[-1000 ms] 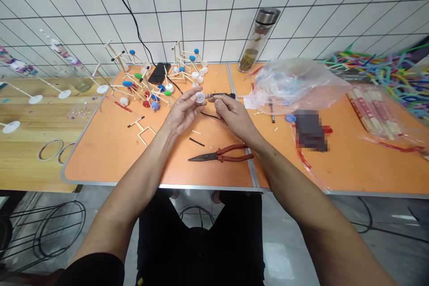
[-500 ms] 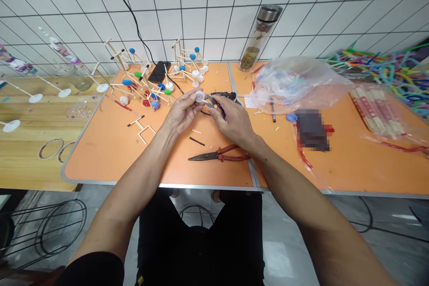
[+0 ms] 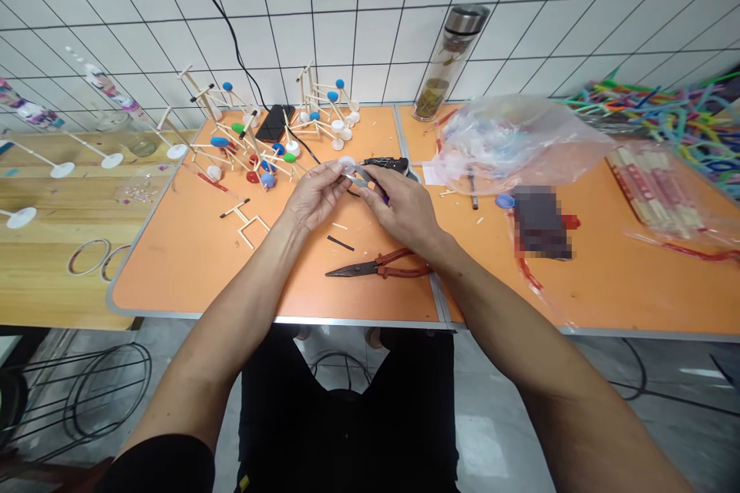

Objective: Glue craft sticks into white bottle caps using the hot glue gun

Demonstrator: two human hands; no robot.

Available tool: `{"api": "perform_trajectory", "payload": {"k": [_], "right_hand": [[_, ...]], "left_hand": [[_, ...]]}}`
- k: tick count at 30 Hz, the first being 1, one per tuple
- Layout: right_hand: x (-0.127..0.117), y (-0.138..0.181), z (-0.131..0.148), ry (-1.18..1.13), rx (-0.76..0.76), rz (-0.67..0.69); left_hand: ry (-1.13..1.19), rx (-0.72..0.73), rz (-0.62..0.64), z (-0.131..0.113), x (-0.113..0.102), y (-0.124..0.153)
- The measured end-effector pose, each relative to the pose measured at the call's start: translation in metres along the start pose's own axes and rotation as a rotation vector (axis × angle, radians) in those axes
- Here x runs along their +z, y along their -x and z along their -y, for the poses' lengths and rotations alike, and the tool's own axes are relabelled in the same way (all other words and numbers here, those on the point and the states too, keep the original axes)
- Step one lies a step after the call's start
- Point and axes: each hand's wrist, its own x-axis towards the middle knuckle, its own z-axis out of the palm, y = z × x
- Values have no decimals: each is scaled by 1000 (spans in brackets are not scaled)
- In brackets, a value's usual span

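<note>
Between the thumb and fingers of my left hand (image 3: 315, 199) is a small round white plastic cap (image 3: 347, 163). My right hand (image 3: 405, 204) is closed on a pair of scissors (image 3: 358, 177); their metal blades meet the cap's edge, while most of the dark purple handle is hidden in my fingers. Orange-handled long-nose pliers (image 3: 361, 269) lie just below my right hand. A short black strip (image 3: 341, 243) and a small stick piece (image 3: 340, 226) rest beneath the cap. Left of my hands sits a flat frame of joined wooden sticks (image 3: 246, 222).
Several stick models with coloured caps (image 3: 266, 158) stand at the back left near a black phone (image 3: 274, 124). A glass tea bottle (image 3: 448, 65) stands by the wall. To the right are a clear plastic bag (image 3: 520, 142), bundled sticks (image 3: 656, 189) and colourful strands (image 3: 682, 123).
The cap has tilted in my left fingers and moved slightly right. The scissor blades, spread beside it before, now reach its edge. The pliers have not been touched.
</note>
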Motion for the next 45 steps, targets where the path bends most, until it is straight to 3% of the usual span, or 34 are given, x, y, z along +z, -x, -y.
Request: {"api": "perform_trajectory", "payload": {"k": [12, 27, 45], "right_hand": [[-2, -1, 2, 33, 22, -4], [-5, -1, 6, 65, 27, -8], [-8, -1, 13, 272, 67, 44]], "left_hand": [[21, -22, -71, 1, -1, -3], [14, -27, -13, 0, 0, 2], [9, -14, -2, 1, 8, 6]]}}
